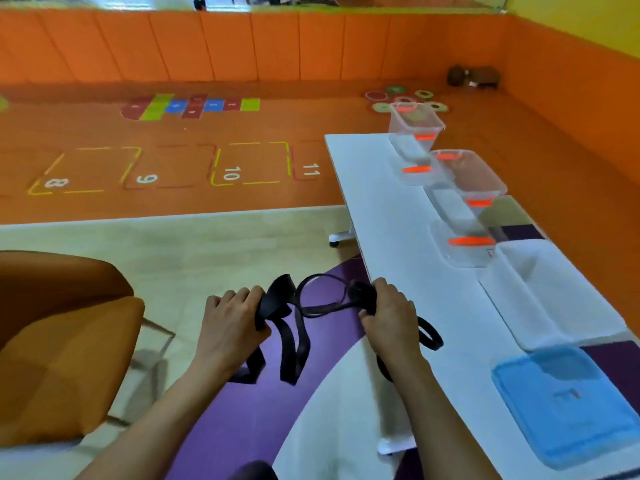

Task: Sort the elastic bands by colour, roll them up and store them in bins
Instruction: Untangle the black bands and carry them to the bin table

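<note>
- Gripping the black elastic bands, the left hand has its fingers curled, just left of the white table.
- The right hand clutches their other end at the table's edge.

I read this as a children's play or activity room. Padded orange wall panels run across 12 o'clock and meet a yellow wall at 1 o'clock. The orange floor carries a colourful hopscotch grid at 11 o'clock. Nearer me, at 10 o'clock, is a row of outlined squares numbered 8 to 11. Coloured rings lie on the floor at 1 o'clock. An orange chair sits at 8 o'clock. A white tabletop at 2 o'clock, one castor showing beneath it, holds clear bins with orange clips.
</note>
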Motion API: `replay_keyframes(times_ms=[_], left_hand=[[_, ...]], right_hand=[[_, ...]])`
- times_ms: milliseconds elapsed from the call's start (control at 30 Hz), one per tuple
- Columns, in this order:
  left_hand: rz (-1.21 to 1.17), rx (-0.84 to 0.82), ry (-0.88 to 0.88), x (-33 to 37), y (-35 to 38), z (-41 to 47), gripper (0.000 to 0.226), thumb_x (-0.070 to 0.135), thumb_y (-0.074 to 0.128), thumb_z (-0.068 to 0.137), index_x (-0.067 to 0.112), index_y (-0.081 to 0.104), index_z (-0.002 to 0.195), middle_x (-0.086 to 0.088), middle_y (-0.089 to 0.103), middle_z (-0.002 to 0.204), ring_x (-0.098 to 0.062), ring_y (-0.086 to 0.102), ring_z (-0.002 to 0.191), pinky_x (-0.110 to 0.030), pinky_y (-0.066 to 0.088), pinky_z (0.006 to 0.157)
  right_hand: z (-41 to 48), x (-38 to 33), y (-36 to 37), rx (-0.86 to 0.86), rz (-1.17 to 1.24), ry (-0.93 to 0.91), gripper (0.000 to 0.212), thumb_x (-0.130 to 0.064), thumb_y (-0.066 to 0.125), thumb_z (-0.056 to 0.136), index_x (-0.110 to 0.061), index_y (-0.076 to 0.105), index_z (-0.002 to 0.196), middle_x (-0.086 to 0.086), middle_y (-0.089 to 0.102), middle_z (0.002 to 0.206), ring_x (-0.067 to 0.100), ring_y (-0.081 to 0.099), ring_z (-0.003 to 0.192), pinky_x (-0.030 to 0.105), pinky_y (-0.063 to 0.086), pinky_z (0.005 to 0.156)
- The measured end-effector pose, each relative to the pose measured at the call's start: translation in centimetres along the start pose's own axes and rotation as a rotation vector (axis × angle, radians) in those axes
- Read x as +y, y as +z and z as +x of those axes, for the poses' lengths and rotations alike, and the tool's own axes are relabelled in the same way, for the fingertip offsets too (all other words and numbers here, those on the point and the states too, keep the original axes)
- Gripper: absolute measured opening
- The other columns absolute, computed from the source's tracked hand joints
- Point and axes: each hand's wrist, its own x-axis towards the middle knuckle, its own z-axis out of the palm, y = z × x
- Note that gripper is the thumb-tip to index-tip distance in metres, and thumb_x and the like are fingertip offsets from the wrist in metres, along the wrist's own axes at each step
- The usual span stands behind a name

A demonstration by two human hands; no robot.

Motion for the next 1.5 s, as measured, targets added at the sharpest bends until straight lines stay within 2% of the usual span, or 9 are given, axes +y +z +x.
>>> replay_keyframes(times_ms=[100, 300, 433, 700, 867, 1067, 1233, 1367, 1500], left_hand=[[0.022, 0.023, -0.041, -1.5, 0.5, 4.6, 0.041, 0.014, 0.080, 0.050, 0.014, 0.058, 0.086, 0.002, 0.055, 0.065, -0.032, 0.056, 0.060, -0.034, 0.030, 0.061], [-0.020, 0.088, -0.013, -5.2, 3.0, 18.3, 0.043, 0.012, 0.079, 0.047, 0.014, 0.057, 0.083, 0.001, 0.054, 0.063, -0.033, 0.056, 0.059, -0.034, 0.028, 0.060], [-0.105, 0.108, 0.025, -7.7, 4.0, 28.0, 0.040, 0.010, 0.077, 0.048, 0.016, 0.054, 0.080, 0.005, 0.048, 0.062, -0.030, 0.051, 0.056, -0.033, 0.026, 0.060], [-0.143, 0.154, 0.184, -9.0, 5.1, 47.8, 0.040, 0.010, 0.079, 0.047, 0.015, 0.055, 0.079, 0.003, 0.050, 0.062, -0.032, 0.054, 0.059, -0.033, 0.027, 0.061], [-0.159, 0.170, 0.291, -7.0, 7.0, 59.0, 0.042, 0.013, 0.080, 0.050, 0.016, 0.053, 0.083, 0.000, 0.052, 0.064, -0.033, 0.054, 0.062, -0.036, 0.032, 0.060], [-0.143, 0.142, 0.402, -2.1, 9.8, 72.6, 0.040, 0.017, 0.080, 0.054, 0.017, 0.053, 0.083, -0.001, 0.058, 0.069, -0.032, 0.055, 0.067, -0.036, 0.031, 0.064], [-0.163, 0.146, 0.461, 2.5, 11.2, 82.9, 0.041, 0.016, 0.081, 0.052, 0.016, 0.055, 0.084, -0.001, 0.059, 0.069, -0.032, 0.057, 0.069, -0.037, 0.035, 0.065], [-0.173, 0.129, 0.492, 5.6, 13.4, 89.8, 0.041, 0.021, 0.079, 0.055, 0.017, 0.053, 0.087, -0.002, 0.061, 0.073, -0.034, 0.058, 0.074, -0.038, 0.031, 0.066], [-0.256, 0.011, 0.521, 8.8, 17.0, 96.0, 0.042, 0.024, 0.077, 0.061, 0.019, 0.052, 0.094, -0.002, 0.063, 0.082, -0.035, 0.058, 0.083, -0.039, 0.033, 0.069]], right_hand=[[5.1, -1.2, 0.8, 0.005, 0.053, -0.018, 0.026, -0.011, 0.069, 0.082, -0.014, 0.053, 0.102, 0.004, 0.060, 0.092, 0.031, 0.057, 0.084, 0.038, 0.036, 0.073], [18.2, -4.3, 3.1, -0.002, 0.081, 0.010, 0.031, -0.013, 0.070, 0.080, -0.015, 0.053, 0.105, 0.002, 0.059, 0.094, 0.027, 0.057, 0.086, 0.039, 0.044, 0.077], [26.7, -6.1, 4.0, 0.012, 0.098, 0.110, 0.024, -0.014, 0.067, 0.079, -0.019, 0.050, 0.096, -0.001, 0.058, 0.085, 0.026, 0.058, 0.079, 0.043, 0.050, 0.074], [41.2, -7.8, 4.3, 0.106, 0.142, 0.282, 0.028, -0.014, 0.066, 0.077, -0.019, 0.050, 0.099, -0.002, 0.057, 0.086, 0.028, 0.059, 0.083, 0.045, 0.050, 0.077], [50.1, -6.3, 4.6, 0.165, 0.225, 0.382, 0.026, -0.016, 0.064, 0.082, -0.023, 0.049, 0.102, -0.003, 0.060, 0.091, 0.023, 0.058, 0.081, 0.035, 0.043, 0.065], [60.9, -3.2, 4.9, 0.219, 0.311, 0.444, 0.028, -0.015, 0.065, 0.081, -0.025, 0.046, 0.100, -0.003, 0.059, 0.091, 0.024, 0.057, 0.081, 0.034, 0.041, 0.062], [69.4, -0.1, 4.0, 0.274, 0.332, 0.506, 0.029, -0.013, 0.064, 0.081, -0.024, 0.048, 0.102, -0.003, 0.060, 0.093, 0.024, 0.057, 0.083, 0.035, 0.043, 0.063], [74.7, 2.1, 3.8, 0.286, 0.308, 0.550, 0.030, -0.014, 0.066, 0.081, -0.022, 0.049, 0.105, -0.001, 0.062, 0.095, 0.026, 0.058, 0.085, 0.035, 0.042, 0.064], [79.8, 3.8, 5.5, 0.297, 0.277, 0.596, 0.030, -0.014, 0.066, 0.079, -0.020, 0.050, 0.104, 0.001, 0.061, 0.094, 0.028, 0.058, 0.087, 0.041, 0.050, 0.071]])
